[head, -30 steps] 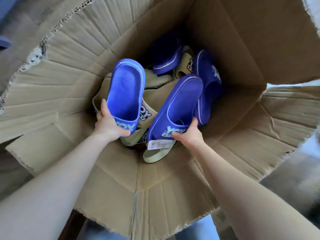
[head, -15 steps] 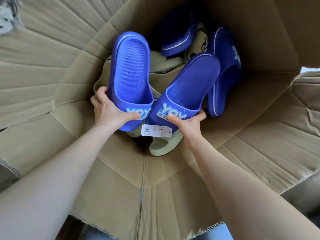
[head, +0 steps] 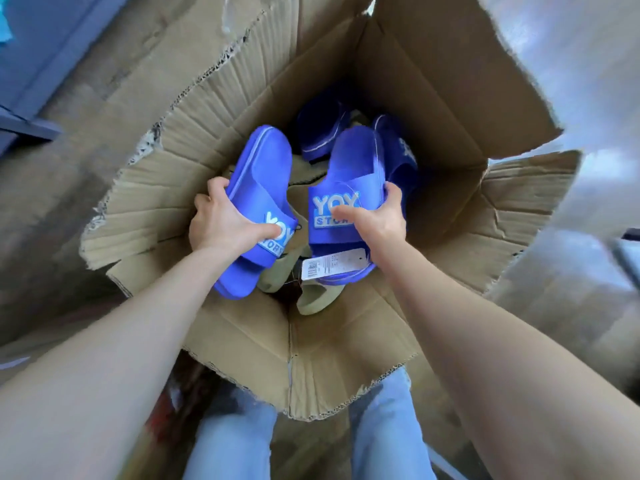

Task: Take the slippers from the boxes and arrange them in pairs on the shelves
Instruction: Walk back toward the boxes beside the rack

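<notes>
Lifted higher, straps now facing up.
Left grip (head: pixel 225 225) clasped one blue slipper (head: pixel 259 174), right grip (head: pixel 379 221) its tagged mate (head: pixel 353 161); both had risen over the cardboard box (head: pixel 433 98), shelves next.

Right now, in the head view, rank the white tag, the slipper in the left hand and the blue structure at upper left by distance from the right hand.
1. White tag: just below the right hand, hanging off its slipper.
2. Other blue slipper: in the left hand, across the box.
3. Blue structure: outside the box, upper left.
</notes>
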